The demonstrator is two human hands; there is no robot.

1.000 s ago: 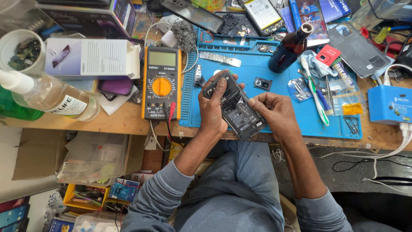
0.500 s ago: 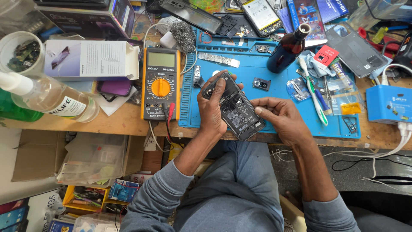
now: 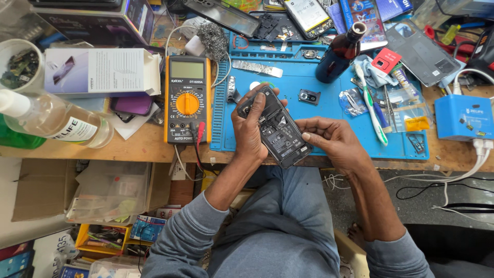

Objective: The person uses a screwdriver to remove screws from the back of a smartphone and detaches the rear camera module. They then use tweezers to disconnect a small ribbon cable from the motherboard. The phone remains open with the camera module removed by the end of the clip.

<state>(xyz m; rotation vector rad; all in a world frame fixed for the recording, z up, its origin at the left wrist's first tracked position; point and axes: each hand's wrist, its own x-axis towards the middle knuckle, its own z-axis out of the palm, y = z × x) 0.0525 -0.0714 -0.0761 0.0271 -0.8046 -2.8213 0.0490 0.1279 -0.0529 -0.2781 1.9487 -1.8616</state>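
1. Compared with a second ago, the right hand (image 3: 334, 141) has slid off the top of the opened smartphone (image 3: 275, 128) to its right edge; its fingers now curl against that side, with the thumb near the lower corner.
2. The left hand (image 3: 252, 128) has kept its place, wrapped around the phone's left edge with fingertips over the upper end, so the back-less phone is held tilted above the near edge of the blue repair mat (image 3: 319, 116). With the right hand moved aside, more of the phone's dark inner plate shows.
3. Both hands are closed on the phone, not flat or spread.
4. Containers: a round white tub (image 3: 19, 64) at the far left holds small circuit-board scraps. A clear squeeze bottle (image 3: 54, 121) lies on its side just near it, partly filled with clear liquid.
5. A dark glass bottle (image 3: 339, 51) stands on the mat's far side; its contents cannot be seen.
6. An orange multimeter (image 3: 188, 100) lies left of the mat.
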